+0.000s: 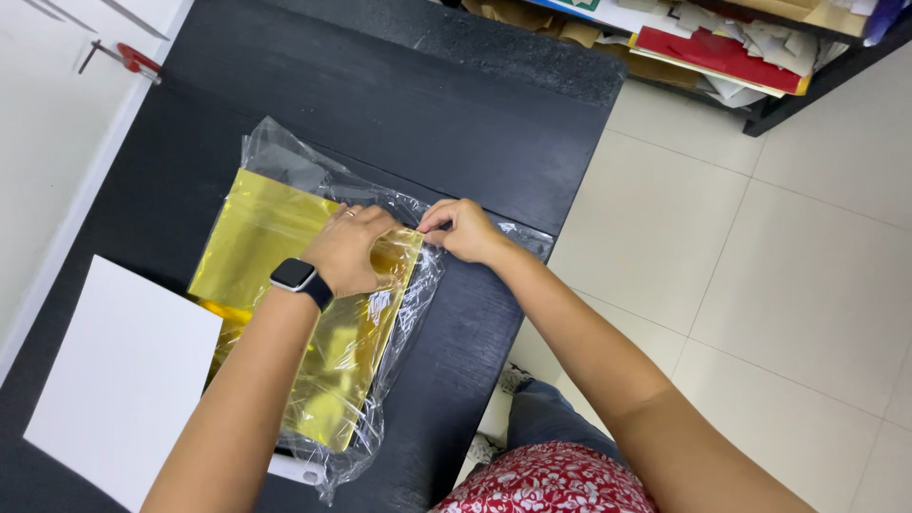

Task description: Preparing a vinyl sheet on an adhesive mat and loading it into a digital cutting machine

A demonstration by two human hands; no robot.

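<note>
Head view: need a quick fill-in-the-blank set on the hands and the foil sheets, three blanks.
1. The left hand presses flat on gold foil sheets inside a clear ____ bag.
2. The right hand pinches the bag's edge; a smartwatch sits on the ____ wrist.
3. The white sheet lies on the ____ table.

Missing words: plastic; left; black

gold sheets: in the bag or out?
Mostly in: gold sheets lie under the clear bag; both hands hide the near corner.
</note>
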